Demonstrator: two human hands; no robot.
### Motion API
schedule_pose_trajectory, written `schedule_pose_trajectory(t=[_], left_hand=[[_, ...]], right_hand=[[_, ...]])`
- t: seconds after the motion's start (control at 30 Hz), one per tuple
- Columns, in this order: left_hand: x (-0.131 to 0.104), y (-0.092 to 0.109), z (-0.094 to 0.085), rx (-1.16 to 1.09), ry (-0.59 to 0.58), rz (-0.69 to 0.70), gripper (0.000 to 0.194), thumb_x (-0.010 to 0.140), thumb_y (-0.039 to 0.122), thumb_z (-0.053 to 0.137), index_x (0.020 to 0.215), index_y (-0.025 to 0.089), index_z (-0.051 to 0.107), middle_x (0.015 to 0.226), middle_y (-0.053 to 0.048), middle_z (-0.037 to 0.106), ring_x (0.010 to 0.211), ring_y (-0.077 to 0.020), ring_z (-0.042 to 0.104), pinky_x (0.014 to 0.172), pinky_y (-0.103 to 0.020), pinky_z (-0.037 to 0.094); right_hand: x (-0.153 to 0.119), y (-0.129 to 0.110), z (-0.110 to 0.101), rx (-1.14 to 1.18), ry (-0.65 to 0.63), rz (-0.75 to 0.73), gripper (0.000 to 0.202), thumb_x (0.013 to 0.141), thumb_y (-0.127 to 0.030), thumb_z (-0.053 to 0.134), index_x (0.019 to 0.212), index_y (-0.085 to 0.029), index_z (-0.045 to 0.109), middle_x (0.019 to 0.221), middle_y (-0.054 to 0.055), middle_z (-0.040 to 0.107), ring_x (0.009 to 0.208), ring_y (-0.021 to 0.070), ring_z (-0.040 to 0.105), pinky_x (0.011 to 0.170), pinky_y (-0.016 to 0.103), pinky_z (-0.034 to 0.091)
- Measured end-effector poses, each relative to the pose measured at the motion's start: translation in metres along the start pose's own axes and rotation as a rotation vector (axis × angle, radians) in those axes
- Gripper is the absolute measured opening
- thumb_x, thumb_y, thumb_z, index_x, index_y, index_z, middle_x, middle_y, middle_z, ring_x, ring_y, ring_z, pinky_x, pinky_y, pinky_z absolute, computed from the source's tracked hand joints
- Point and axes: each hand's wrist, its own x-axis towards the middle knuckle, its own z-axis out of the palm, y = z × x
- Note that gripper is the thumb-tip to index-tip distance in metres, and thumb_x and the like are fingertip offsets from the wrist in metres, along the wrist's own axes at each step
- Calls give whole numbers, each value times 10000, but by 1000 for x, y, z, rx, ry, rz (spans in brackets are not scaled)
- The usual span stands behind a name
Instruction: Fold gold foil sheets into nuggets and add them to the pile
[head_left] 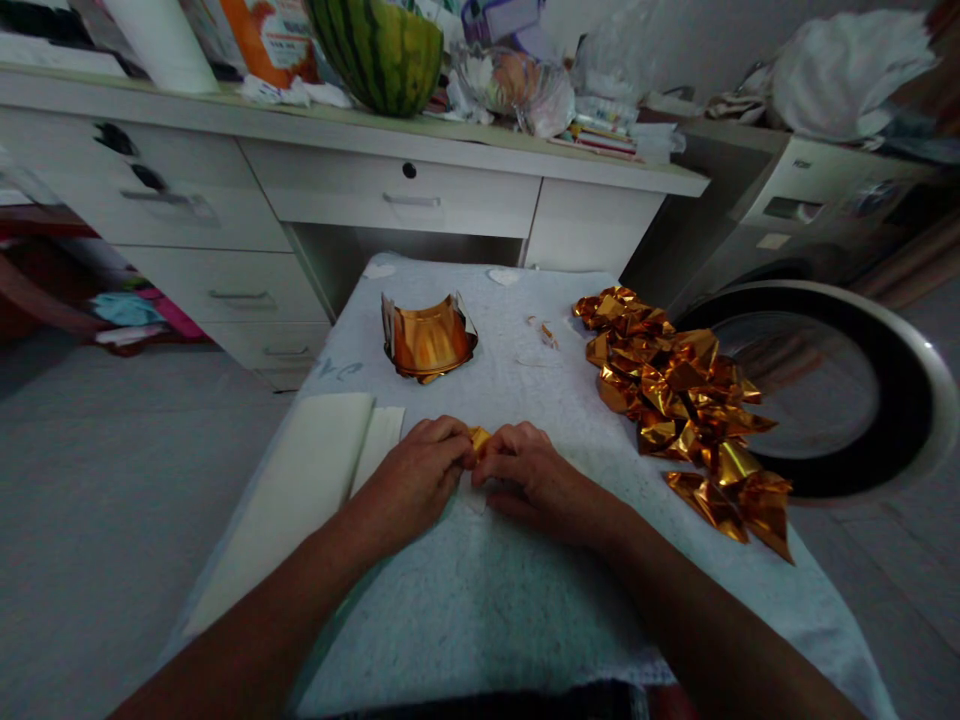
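My left hand (429, 468) and my right hand (525, 468) meet over the cloth-covered board, fingers bent around a small gold foil piece (478, 438). Its upper end shows between them; the rest is hidden by my fingers. A bit of pale paper (474, 497) sticks out below. Beyond my left hand stands a stack of gold foil sheets (431, 340), curved upright. Folded gold foil pieces (682, 390) lie in a long heap on the right. Pale paper sheets (300, 480) lie left of my left hand.
Small scraps (547, 333) lie near the far middle of the cloth (495, 610). Behind is a white drawer desk (390, 185) bearing a cut watermelon (382, 50), bags and packages. A front-loading washing machine (832, 200) stands at the right, its round door close to the foil heap.
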Motion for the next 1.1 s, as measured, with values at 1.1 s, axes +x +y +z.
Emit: schedule_pose_trajectory(t=[1.1], left_hand=[[-1,11,7,24,65,-85,105,842,157,516,753,188,564,994,-68,565,964,-229,525,863,-409,454]], right_hand=[[10,4,11,193,222,114,283,737,35,492,878,-196,571,829,-2,630,825,158,524,779,292,374]])
